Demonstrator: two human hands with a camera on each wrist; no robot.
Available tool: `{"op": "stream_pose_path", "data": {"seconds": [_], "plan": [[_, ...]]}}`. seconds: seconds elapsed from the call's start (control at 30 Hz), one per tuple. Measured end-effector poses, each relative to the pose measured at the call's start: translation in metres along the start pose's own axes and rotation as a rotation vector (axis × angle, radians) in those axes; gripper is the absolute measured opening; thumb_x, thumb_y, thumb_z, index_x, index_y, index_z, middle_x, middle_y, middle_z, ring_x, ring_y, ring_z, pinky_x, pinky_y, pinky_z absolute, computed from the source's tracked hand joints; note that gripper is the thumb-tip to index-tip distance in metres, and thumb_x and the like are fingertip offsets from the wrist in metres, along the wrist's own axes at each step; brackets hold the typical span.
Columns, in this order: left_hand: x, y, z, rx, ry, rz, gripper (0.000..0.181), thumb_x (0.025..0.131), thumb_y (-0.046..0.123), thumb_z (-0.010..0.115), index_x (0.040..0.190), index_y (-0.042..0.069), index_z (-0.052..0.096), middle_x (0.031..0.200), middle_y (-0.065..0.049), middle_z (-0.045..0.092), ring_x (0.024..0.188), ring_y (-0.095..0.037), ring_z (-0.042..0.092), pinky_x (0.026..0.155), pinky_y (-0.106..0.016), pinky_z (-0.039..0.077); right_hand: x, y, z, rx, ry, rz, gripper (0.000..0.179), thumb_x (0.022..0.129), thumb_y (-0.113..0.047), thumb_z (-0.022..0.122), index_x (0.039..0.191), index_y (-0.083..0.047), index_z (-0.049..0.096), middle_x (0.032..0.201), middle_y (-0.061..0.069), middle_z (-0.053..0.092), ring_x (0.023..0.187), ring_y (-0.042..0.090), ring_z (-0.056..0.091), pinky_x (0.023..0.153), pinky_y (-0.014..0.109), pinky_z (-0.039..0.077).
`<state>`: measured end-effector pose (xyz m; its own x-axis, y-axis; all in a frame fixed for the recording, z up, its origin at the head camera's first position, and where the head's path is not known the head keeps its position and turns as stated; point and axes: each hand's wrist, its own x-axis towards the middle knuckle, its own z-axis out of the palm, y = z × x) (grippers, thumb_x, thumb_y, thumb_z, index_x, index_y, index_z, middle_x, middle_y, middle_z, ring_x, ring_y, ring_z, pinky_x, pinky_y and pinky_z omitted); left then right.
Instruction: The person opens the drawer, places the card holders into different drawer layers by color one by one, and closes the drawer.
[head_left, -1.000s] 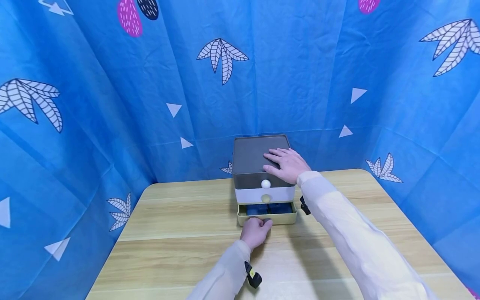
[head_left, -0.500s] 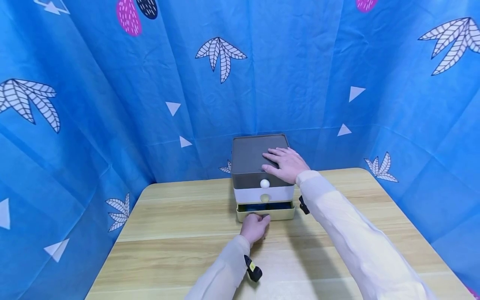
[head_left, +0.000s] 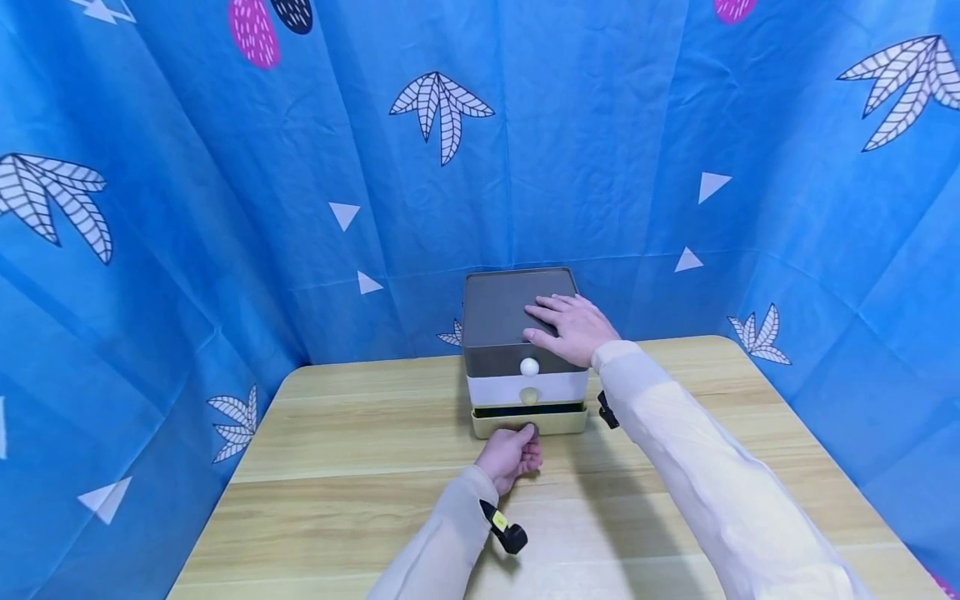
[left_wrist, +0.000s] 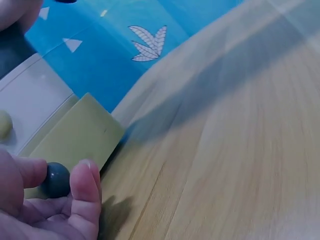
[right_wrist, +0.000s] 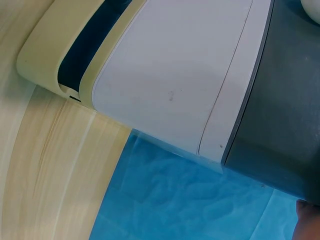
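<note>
A small three-tier drawer cabinet has a dark grey top tier, a white middle tier and a yellow-green bottom drawer. That bottom drawer stands a little way out, with a narrow dark gap above its front. At its front is my left hand, thumb and curled fingers around the dark round knob. My right hand lies flat on the right side of the cabinet's top, fingers spread. In the right wrist view only a bit of a finger shows at the lower right corner.
The cabinet stands near the back of a light wooden table. A blue patterned curtain hangs behind and along both sides. The upper tiers carry a white knob and a yellow-green knob.
The bottom drawer has slid inward, and the blue contents seen earlier are now hidden. My left hand has moved forward with it and turned, its fingers now below the knob. The right hand stays put.
</note>
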<state>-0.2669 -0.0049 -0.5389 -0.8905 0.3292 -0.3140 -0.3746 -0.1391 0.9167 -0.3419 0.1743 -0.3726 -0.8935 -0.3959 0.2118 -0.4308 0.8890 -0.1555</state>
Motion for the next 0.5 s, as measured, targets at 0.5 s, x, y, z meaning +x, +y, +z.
{"op": "stream_pose_path", "data": {"seconds": [0.5], "plan": [[0.012,-0.002,0.000,-0.219,0.044,-0.047,0.036,0.101,0.022,0.048,0.113,-0.012,0.053,0.097,-0.017,0.059,0.080,-0.020,0.059,0.071,-0.027,0.053,0.002,0.000,0.001,-0.010,-0.008,0.002,0.074,0.091,-0.073,0.027,0.149,-0.029,0.038,0.154,0.000,0.032,0.143,0.028,0.023,0.116,0.049,0.010]]}}
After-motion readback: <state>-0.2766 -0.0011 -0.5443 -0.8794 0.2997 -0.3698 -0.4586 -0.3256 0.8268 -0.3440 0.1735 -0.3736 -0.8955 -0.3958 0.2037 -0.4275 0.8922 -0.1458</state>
